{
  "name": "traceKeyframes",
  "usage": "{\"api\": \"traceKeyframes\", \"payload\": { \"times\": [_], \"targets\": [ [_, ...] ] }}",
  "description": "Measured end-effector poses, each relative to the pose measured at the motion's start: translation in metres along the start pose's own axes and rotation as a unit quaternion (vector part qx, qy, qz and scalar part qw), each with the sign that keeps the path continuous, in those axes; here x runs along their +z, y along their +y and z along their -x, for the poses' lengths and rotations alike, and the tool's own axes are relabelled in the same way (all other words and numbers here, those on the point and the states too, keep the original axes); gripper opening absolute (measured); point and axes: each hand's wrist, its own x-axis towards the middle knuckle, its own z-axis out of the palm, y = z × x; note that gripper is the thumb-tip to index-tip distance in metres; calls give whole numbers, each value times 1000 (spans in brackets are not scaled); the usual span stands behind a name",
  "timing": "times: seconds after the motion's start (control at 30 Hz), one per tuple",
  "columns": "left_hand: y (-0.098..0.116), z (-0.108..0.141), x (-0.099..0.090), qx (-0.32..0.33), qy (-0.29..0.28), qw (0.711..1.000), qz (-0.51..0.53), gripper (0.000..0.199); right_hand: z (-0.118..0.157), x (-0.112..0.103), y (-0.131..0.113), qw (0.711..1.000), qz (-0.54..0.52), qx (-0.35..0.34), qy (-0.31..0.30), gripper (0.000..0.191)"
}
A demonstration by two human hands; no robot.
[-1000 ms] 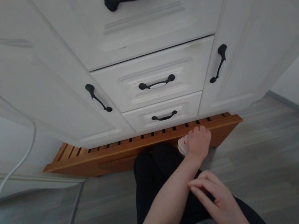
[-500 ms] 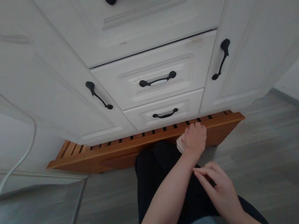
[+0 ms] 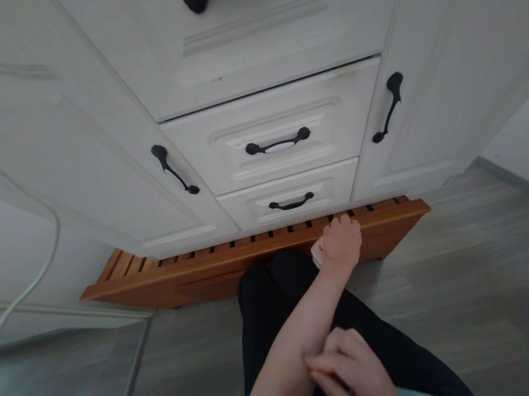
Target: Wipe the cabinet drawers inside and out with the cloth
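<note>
My left hand (image 3: 343, 241) is closed around a small white object with red marks (image 3: 319, 253), just above the front edge of the wooden slatted bench (image 3: 206, 273). Only one side of that object shows beside the hand. My left forearm (image 3: 297, 334) stretches up from the bottom of the view across my dark trousers. At the forearm's right side, my right hand (image 3: 348, 366) touches the skin with thumb and fingertips pinched together. Whether anything very small lies between those fingertips cannot be made out.
A white cabinet front with drawers (image 3: 279, 135) and black handles rises beyond the bench. A white cable (image 3: 31, 288) hangs at the left. Grey wood-look floor (image 3: 488, 295) lies below, with a metal strip (image 3: 131, 389) at the left.
My right hand has slid down along the left forearm, from near the wrist to the middle of the forearm. My left hand has stayed almost in place with the white object.
</note>
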Motion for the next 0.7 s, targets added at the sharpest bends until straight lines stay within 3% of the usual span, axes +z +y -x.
{"api": "traceKeyframes", "payload": {
  "times": [0.07, 0.17, 0.23, 0.4, 0.43, 0.5, 0.57, 0.63, 0.7],
  "targets": [
    [0, 1, -1, 0, -2, 1000, 6, 23, -1, 0, -1, 1000, 0, -15, -16, 11],
    [-2, 3, -2, -9, -2, 1000, 17, 21, -5, -2, 7, 993, 33, 90, 64, 13],
    [-1, 3, -3, -15, -2, 999, 30, 20, -6, -1, 8, 989, 30, 117, 87, 15],
    [-1, 5, 2, -26, 0, 996, 86, 14, 1, 0, 4, 996, -70, 50, -36, 15],
    [-2, 6, 4, -32, 4, 994, 103, 13, 2, -4, 12, 995, -66, 70, -18, 16],
    [-6, 10, 6, -50, 16, 988, 146, 12, 3, -17, 40, 985, 3, 148, 90, 19],
    [-9, 15, 5, -61, 30, 978, 198, 12, 3, -31, 78, 951, 100, 220, 194, 48],
    [-8, 19, 2, -60, 42, 966, 249, 12, 1, -42, 112, 936, 133, 256, 201, 83],
    [-1, 23, -4, -53, 51, 954, 290, 13, -2, -48, 133, 944, 103, 273, 156, 96]
  ]
}}
